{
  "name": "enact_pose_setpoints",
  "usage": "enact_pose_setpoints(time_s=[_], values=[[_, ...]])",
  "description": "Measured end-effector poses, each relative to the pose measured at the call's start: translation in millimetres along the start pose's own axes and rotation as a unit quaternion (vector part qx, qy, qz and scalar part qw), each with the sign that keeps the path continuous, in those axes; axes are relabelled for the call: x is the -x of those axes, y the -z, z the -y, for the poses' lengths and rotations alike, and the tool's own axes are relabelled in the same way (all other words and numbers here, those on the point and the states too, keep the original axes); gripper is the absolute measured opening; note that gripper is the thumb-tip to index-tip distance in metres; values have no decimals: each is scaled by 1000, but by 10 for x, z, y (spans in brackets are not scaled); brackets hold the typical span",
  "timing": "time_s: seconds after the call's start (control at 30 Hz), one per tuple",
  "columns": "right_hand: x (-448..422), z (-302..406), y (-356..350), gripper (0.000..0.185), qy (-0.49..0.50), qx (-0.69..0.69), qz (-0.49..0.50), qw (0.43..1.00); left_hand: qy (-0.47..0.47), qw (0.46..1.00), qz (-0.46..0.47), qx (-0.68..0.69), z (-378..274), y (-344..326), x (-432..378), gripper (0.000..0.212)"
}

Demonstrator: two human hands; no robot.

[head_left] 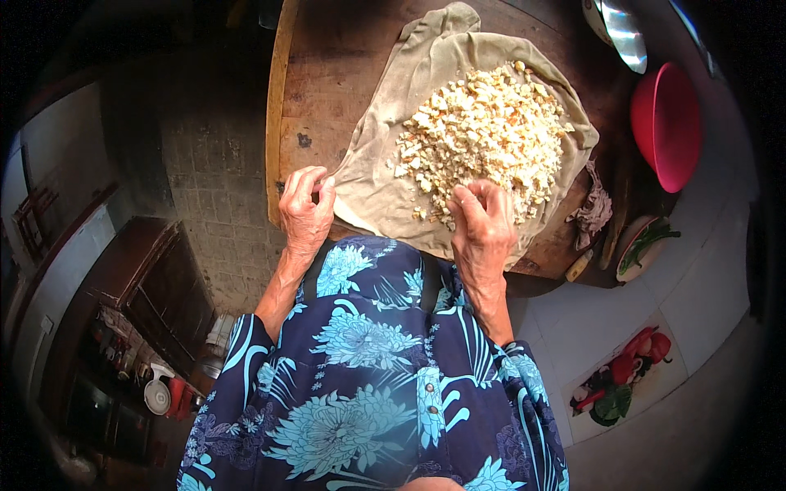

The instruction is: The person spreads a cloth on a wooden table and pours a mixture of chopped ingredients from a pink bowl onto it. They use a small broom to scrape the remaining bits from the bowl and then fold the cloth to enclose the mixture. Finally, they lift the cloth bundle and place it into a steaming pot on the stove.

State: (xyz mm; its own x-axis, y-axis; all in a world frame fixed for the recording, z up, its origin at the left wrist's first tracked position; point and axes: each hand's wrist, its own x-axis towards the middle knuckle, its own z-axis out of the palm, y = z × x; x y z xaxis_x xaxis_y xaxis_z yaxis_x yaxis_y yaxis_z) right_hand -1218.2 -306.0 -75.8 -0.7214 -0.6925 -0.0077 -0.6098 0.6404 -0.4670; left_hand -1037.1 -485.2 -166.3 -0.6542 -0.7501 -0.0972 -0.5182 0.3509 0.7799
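Note:
A tan cloth (pixel 368 184) lies spread and wrinkled on a wooden table, bearing a heap of small pale chopped pieces (pixel 491 129) that I cannot name for certain. At the cloth's left corner, my left hand (pixel 307 208) pinches the edge between thumb and fingers. My right hand (pixel 485 221) rests at the near side of the heap, its fingertips together among the pieces; whether it holds any of them is hidden.
Right of the cloth on the wooden table (pixel 325 92) are a crumpled pink rag (pixel 592 208), a pink-red bowl (pixel 666 129) and a dish with green vegetables (pixel 645 248). Metal bowls (pixel 623 34) stand at the upper right. A dark wooden cabinet (pixel 166 294) is at left.

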Motion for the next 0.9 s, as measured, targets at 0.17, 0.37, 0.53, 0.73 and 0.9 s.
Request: enact_pose_setpoints(time_s=[0.17,0.37,0.53,0.73,0.9], values=[[19,-86,127,28,-29,-102,-40,993,35,999,-5,2,-36,-1,-10,21],[-63,-84,192,18,-77,-92,25,992,6,1000,-5,8,-23,-36,-57,21],[-121,-206,130,11,-86,-93,29,991,23,1000,-18,11,-10,-57,-130,22],[-122,-140,254,8,-214,-231,119,942,47,999,-13,8,-38,-37,-112,22],[-393,-20,237,17,-267,-396,111,872,58,998,11,6,-3,-61,-114,22]])
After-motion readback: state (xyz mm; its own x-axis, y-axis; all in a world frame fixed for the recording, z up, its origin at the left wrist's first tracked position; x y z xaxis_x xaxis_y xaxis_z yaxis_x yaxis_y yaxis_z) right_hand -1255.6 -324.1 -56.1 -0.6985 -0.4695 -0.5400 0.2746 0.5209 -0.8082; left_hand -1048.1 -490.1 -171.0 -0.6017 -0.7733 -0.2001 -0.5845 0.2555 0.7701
